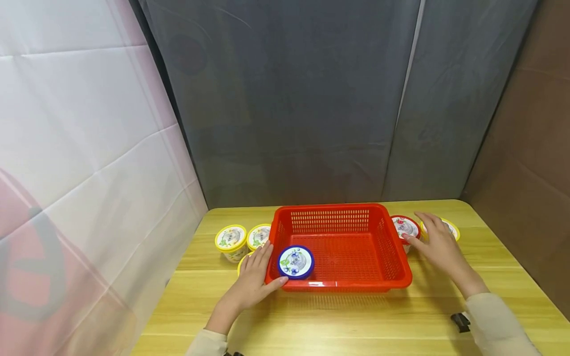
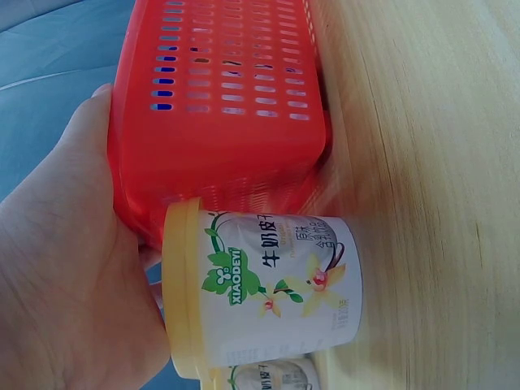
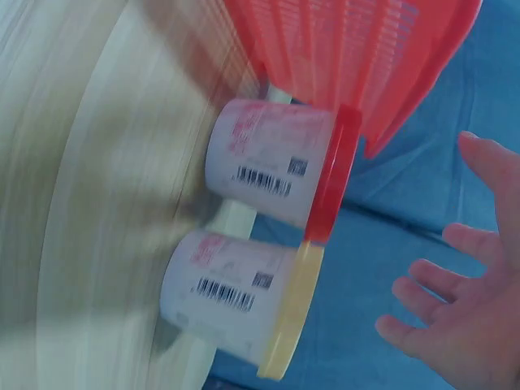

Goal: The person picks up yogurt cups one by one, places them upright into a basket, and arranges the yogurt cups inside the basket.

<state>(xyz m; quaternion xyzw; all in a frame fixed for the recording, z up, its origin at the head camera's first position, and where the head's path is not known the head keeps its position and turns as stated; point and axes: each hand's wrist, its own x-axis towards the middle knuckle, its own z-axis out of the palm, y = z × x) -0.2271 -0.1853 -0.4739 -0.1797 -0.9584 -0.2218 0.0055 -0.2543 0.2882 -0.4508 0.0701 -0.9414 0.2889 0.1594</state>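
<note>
One spread right hand, above and apart from red-lidded tub toward the far right corner of worktop | left hand: fingers straight, touching red basket

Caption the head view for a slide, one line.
Left hand at the rim of a red basket with one blue-lidded cup inside; right hand open near a red-lidded cup.

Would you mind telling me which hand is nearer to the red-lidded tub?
Right: the right hand hovers close above the red-lidded tub without touching it, while the left hand is across the red basket, touching its opposite end.
</note>
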